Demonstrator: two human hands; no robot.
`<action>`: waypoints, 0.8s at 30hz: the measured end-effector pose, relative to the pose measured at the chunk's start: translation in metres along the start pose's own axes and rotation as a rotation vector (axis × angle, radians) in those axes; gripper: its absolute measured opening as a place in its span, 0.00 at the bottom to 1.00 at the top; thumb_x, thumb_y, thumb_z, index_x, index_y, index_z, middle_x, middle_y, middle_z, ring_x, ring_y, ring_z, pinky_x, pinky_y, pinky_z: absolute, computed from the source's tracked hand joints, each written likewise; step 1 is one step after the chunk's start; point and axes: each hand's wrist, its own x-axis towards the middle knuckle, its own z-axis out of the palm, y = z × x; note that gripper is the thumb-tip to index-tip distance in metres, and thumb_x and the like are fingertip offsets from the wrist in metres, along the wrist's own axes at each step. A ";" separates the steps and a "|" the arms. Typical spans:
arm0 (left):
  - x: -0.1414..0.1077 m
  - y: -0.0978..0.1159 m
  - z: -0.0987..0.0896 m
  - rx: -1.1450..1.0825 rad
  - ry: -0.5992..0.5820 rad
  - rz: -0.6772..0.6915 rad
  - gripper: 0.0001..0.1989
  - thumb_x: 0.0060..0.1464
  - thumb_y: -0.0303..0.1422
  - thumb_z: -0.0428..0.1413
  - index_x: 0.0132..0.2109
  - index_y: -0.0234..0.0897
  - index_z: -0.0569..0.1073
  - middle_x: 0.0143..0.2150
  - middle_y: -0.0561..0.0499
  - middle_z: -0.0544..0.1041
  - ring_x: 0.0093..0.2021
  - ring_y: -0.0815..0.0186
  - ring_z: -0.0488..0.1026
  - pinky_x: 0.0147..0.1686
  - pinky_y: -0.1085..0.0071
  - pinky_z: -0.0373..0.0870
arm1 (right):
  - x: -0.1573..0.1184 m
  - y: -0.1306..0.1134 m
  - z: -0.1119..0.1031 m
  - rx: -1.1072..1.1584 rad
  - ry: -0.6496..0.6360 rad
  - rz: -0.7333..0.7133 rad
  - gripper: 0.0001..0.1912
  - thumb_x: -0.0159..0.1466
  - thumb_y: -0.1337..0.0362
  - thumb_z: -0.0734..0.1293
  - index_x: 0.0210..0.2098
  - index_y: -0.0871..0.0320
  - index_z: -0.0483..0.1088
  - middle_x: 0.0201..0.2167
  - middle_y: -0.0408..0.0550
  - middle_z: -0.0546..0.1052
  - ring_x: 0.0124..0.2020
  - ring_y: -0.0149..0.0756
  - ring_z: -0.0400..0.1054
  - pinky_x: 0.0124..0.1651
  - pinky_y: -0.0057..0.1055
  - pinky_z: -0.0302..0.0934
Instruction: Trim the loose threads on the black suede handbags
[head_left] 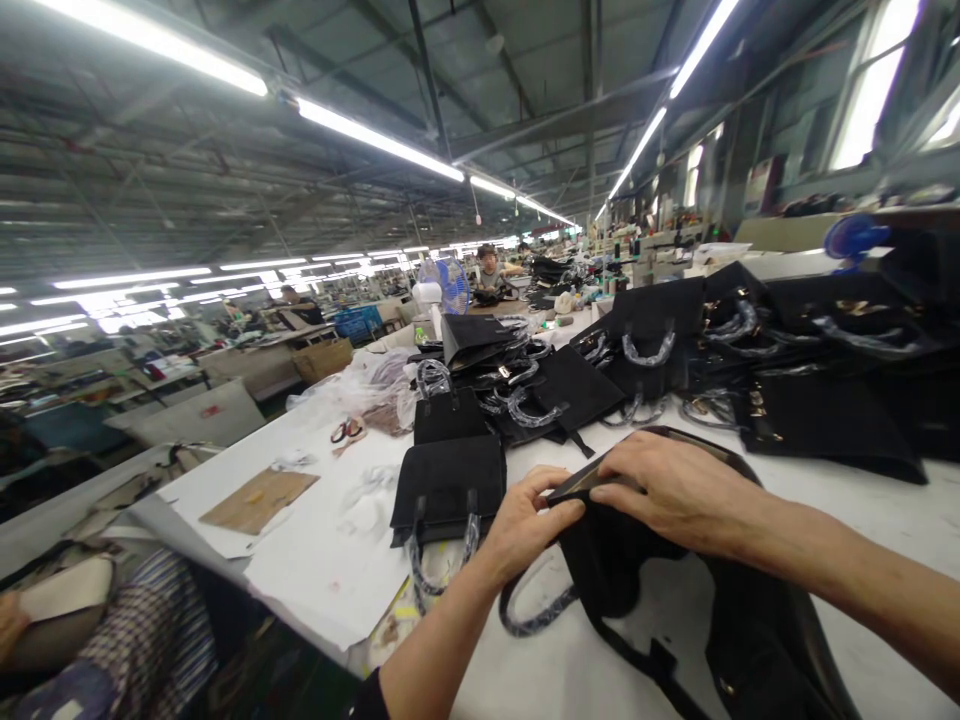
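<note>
A black bag (757, 620) with an open, unfinished-looking body lies on the white table (480, 680) at the lower right. My left hand (529, 520) pinches the bag's upper left corner between thumb and fingers. Just right of it, my right hand (660, 485) grips the same top edge, its thumb and fingers closed on the black material. A plastic-wrapped handle (540, 625) curves out below my left hand. Left of my hands, a flat black bag (450, 480) rests with its wrapped handles toward me.
Several black bags (652, 320) are piled across the table's far side. A brown board (259, 500), scissors (346, 431) and clear plastic (360, 380) lie to the left. Another person's checkered sleeve (142, 620) is at lower left. A blue fan (452, 287) stands beyond.
</note>
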 end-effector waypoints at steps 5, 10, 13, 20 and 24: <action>-0.005 0.001 0.005 -0.058 0.022 -0.036 0.15 0.51 0.39 0.61 0.43 0.33 0.78 0.44 0.43 0.75 0.45 0.58 0.71 0.45 0.69 0.67 | 0.009 -0.007 0.012 -0.077 -0.122 0.058 0.14 0.65 0.58 0.60 0.31 0.55 0.75 0.30 0.49 0.77 0.35 0.41 0.72 0.35 0.31 0.58; -0.005 0.003 0.006 0.001 0.034 0.006 0.12 0.52 0.36 0.60 0.41 0.34 0.79 0.42 0.44 0.75 0.45 0.59 0.70 0.45 0.69 0.66 | 0.012 -0.004 0.016 -0.038 -0.144 0.086 0.15 0.65 0.59 0.59 0.28 0.55 0.73 0.26 0.46 0.77 0.29 0.36 0.70 0.29 0.29 0.50; -0.003 0.000 0.005 0.012 0.054 0.020 0.11 0.51 0.35 0.62 0.40 0.35 0.80 0.40 0.46 0.74 0.41 0.62 0.70 0.40 0.71 0.65 | 0.013 -0.003 0.016 -0.005 -0.150 0.090 0.16 0.64 0.59 0.58 0.25 0.55 0.72 0.25 0.45 0.77 0.27 0.34 0.69 0.28 0.29 0.48; -0.002 -0.002 0.010 -0.024 0.078 0.015 0.09 0.50 0.32 0.62 0.40 0.37 0.80 0.36 0.49 0.71 0.37 0.67 0.67 0.35 0.74 0.61 | 0.014 -0.007 0.012 -0.101 -0.132 0.135 0.16 0.61 0.59 0.59 0.21 0.56 0.71 0.21 0.47 0.75 0.24 0.34 0.67 0.25 0.30 0.42; -0.001 0.002 0.015 -0.098 0.092 -0.006 0.09 0.47 0.32 0.63 0.38 0.36 0.81 0.35 0.49 0.70 0.36 0.67 0.66 0.33 0.75 0.60 | 0.016 -0.009 0.011 -0.164 -0.128 0.140 0.16 0.61 0.59 0.58 0.21 0.56 0.71 0.22 0.49 0.76 0.25 0.37 0.68 0.25 0.31 0.43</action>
